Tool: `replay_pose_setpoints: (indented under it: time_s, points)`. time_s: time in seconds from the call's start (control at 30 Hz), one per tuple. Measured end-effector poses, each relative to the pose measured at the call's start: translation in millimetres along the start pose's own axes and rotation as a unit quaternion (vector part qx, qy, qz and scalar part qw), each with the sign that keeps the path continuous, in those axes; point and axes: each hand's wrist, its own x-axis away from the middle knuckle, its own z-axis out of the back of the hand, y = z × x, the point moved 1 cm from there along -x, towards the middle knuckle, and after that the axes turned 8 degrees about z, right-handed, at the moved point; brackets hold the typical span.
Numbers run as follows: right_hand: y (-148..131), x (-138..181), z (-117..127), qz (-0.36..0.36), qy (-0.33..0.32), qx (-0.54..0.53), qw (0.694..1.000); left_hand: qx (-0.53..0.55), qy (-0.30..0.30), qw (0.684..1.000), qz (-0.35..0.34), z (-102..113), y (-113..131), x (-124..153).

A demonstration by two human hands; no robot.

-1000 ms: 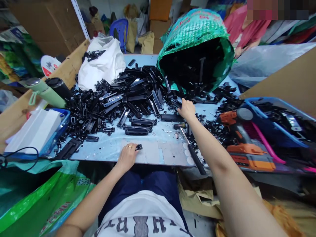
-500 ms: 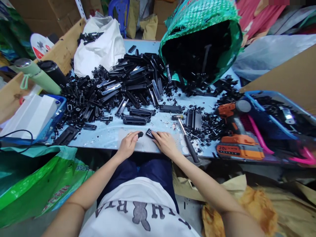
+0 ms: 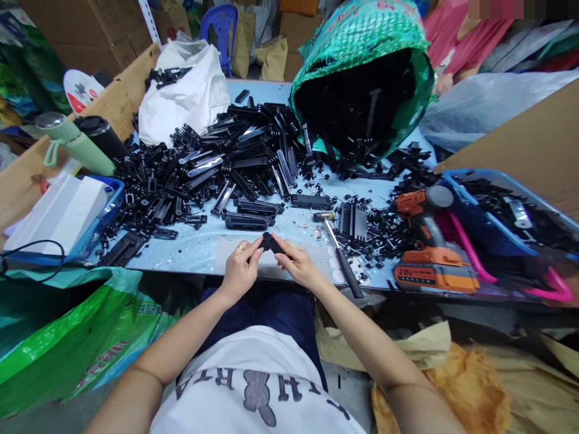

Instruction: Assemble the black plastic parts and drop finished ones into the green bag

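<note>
Close to the table's front edge, my left hand (image 3: 242,265) pinches a small black part at the left end of a black plastic piece (image 3: 272,242). My right hand (image 3: 296,260) grips that piece from the right, its fingers closed around it. The two black parts touch, and fingers hide much of both. Beneath my hands lies a pale translucent sheet (image 3: 223,256). Just beyond are stacked long black plastic arms (image 3: 248,220). A hammer (image 3: 341,259) with a black handle lies to the right of my right hand.
A big heap of black parts (image 3: 244,144) covers the table's middle. Behind it stand a white bag (image 3: 185,90) and a green woven sack (image 3: 357,36). An orange cordless drill (image 3: 429,241) and a blue basket (image 3: 493,211) are at right. A green bottle (image 3: 81,144) leans at left.
My left hand has brought its small black part rightward against the piece in my right hand. That piece has been raised and turned, and my hands are now close together.
</note>
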Motion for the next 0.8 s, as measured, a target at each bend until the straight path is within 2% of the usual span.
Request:
replay_pose_setpoints:
  time_s: [0.07,0.13,0.27,0.33,0.4,0.47,0.57,0.63,0.7,0.8]
  points:
    - [-6,-2,-9,0.009,0.044,-0.006,0.999,0.028,0.098,0.995,0.002,-9,3,2]
    - [-12,-3,-19,0.031,0.079,-0.001,0.996,0.042,0.156,0.987,-0.012,-13,7,2]
    - [-16,-5,-32,0.071,0.113,0.033,0.991,0.04,0.112,0.99,-0.071,-6,7,-9]
    - [-11,-4,-35,0.06,0.128,0.039,0.989,0.049,0.097,0.992,-0.067,-4,2,-14]
    - [-5,-5,-35,0.041,0.119,0.041,0.991,0.078,0.082,0.993,-0.017,-7,-7,-15]
    - [3,-9,-28,0.029,0.051,0.058,0.997,0.129,0.062,0.987,0.072,-15,-19,-11]
    - [21,-30,5,0.002,-0.059,0.163,0.985,0.161,0.036,0.968,0.189,-23,-36,2]
    - [37,-57,41,-0.027,-0.038,0.251,0.967,0.083,0.042,0.978,0.188,-19,-43,9]
    - [55,-93,82,-0.052,0.042,0.326,0.943,-0.05,0.055,0.991,0.113,-11,-47,11]
    - [82,-154,131,-0.101,0.12,0.427,0.89,-0.197,0.025,0.979,-0.05,0,-51,8]
